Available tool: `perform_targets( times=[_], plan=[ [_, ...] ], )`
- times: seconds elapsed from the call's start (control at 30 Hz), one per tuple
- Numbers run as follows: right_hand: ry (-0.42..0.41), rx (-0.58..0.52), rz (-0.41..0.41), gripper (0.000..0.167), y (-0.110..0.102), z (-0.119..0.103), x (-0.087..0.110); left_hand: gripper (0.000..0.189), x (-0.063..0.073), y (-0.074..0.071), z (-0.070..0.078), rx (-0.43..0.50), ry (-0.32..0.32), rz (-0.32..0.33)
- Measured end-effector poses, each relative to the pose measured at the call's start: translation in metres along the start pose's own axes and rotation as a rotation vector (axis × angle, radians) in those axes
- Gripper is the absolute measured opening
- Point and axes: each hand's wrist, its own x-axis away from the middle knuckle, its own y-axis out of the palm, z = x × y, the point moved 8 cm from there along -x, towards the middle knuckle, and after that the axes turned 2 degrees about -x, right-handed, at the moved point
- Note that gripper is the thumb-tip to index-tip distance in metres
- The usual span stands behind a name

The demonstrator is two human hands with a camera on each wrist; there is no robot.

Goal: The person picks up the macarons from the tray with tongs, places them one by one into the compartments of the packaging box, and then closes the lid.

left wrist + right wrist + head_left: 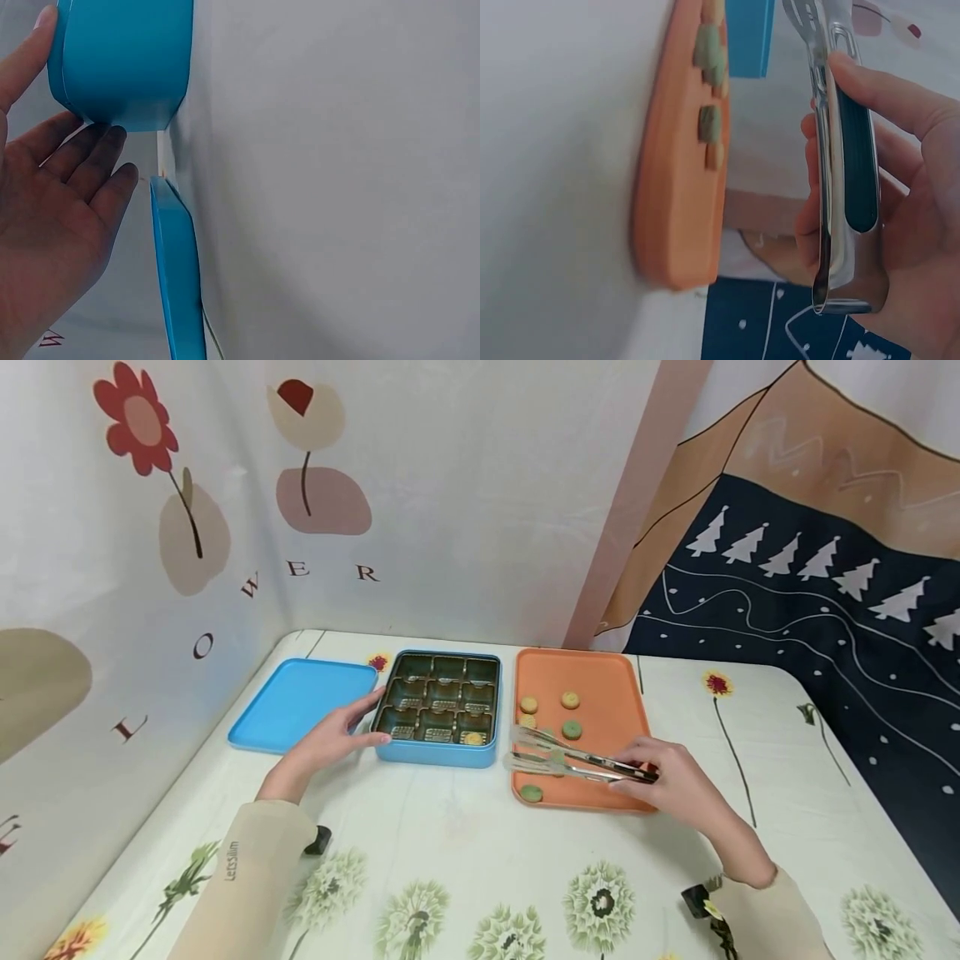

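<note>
My left hand (335,739) rests at the left side of a blue tin (435,754), fingers along its side and thumb at the near corner. In the left wrist view, the fingertips (114,136) touch the tin's wall. A dark divider (444,695) with several compartments lines the tin; one yellow cookie (473,739) sits in the near right compartment. My right hand (678,781) grips metal tongs (860,161) by their dark handle pads. Their spread arms reach left over an orange tray (611,693) holding several yellow cookies (570,700) and green cookies (572,729).
Left of the tin lies a flat blue lid (288,702). A flowered cloth (450,827) covers the table. Behind it hang printed curtains (465,510), close to the far edges of the tin and tray.
</note>
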Motion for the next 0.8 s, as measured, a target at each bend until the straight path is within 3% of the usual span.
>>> perform_targets(
  times=[0.43,0.67,0.8],
  plan=[
    [-0.042,-0.026,-0.043,0.021,-0.002,0.017,0.030,0.090,0.000,0.000,-0.002,-0.015,0.000,0.010],
    [0.033,-0.006,-0.083,0.023,0.004,0.028,0.034,0.089,0.000,0.000,-0.002,-0.010,0.007,0.011],
    [0.032,0.008,-0.088,0.023,0.005,0.028,0.034,0.089,-0.001,0.000,-0.002,-0.006,0.005,0.011]
  ],
)
